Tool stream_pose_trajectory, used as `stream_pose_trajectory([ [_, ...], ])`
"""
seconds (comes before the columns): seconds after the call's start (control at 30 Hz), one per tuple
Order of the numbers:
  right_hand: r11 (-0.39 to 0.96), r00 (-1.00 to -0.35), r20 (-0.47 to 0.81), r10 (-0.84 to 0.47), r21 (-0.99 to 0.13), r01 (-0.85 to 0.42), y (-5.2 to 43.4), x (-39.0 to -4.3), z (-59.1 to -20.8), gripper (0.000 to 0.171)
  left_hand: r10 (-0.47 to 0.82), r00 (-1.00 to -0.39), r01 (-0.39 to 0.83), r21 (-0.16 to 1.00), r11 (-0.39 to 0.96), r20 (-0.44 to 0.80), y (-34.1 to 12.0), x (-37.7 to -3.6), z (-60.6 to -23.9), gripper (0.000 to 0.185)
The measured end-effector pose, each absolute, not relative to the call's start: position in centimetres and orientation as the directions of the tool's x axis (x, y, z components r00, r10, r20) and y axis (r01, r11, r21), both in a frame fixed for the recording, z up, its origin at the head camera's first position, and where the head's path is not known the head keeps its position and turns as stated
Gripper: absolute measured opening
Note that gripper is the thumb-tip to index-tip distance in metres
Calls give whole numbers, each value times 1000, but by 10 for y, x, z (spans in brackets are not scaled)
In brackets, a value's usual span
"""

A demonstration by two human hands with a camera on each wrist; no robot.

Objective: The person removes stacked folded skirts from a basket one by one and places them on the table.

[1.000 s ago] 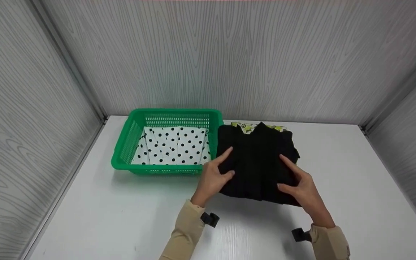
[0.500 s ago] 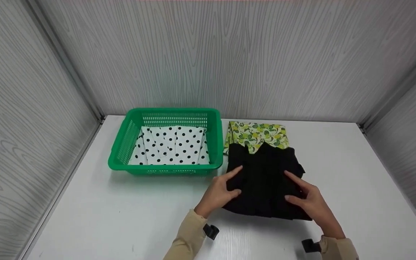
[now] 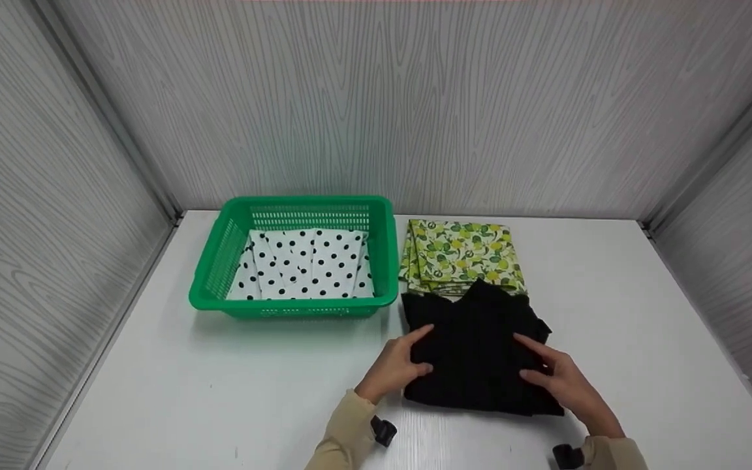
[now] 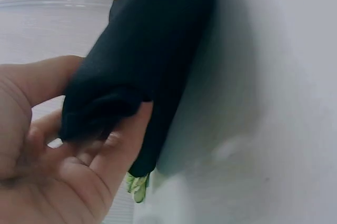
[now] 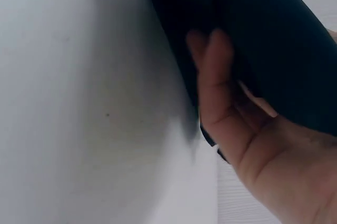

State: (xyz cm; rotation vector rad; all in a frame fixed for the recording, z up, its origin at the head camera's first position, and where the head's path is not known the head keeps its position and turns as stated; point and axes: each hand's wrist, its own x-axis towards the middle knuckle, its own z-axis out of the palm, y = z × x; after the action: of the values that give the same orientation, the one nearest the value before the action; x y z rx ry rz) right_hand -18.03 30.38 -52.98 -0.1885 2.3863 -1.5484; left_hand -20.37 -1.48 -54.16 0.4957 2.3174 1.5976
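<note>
Grey wood-grain walls close in on three sides of the white table (image 3: pixel 219 391) I'm working at. At its far left stands a green basket (image 3: pixel 219 274) with a white polka-dot cloth (image 3: pixel 304 264) lying inside; just right of the basket lies a folded lemon-print cloth (image 3: pixel 461 254). Touching that cloth's near edge is the folded black garment (image 3: pixel 474 352), which lies on the table straight in front of me, between my two hands. From my head I see my left hand (image 3: pixel 392 369) at the garment's left edge and my right hand (image 3: pixel 559 378) at its right, fingers on top. Only the wrist views show the undersides: my left thumb and fingers (image 4: pixel 105 166) pinch a bunched black fold, and my right fingers (image 5: pixel 216 92) curl under the garment's edge, gripping it.
</note>
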Motion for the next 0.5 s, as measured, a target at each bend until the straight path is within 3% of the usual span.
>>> stream_pose_trajectory([
  [0.5, 454, -919, -299, -257, -877, 158, 302, -201, -544, 64, 370, -923, 36, 933, 359, -107, -22, -224, -565, 73],
])
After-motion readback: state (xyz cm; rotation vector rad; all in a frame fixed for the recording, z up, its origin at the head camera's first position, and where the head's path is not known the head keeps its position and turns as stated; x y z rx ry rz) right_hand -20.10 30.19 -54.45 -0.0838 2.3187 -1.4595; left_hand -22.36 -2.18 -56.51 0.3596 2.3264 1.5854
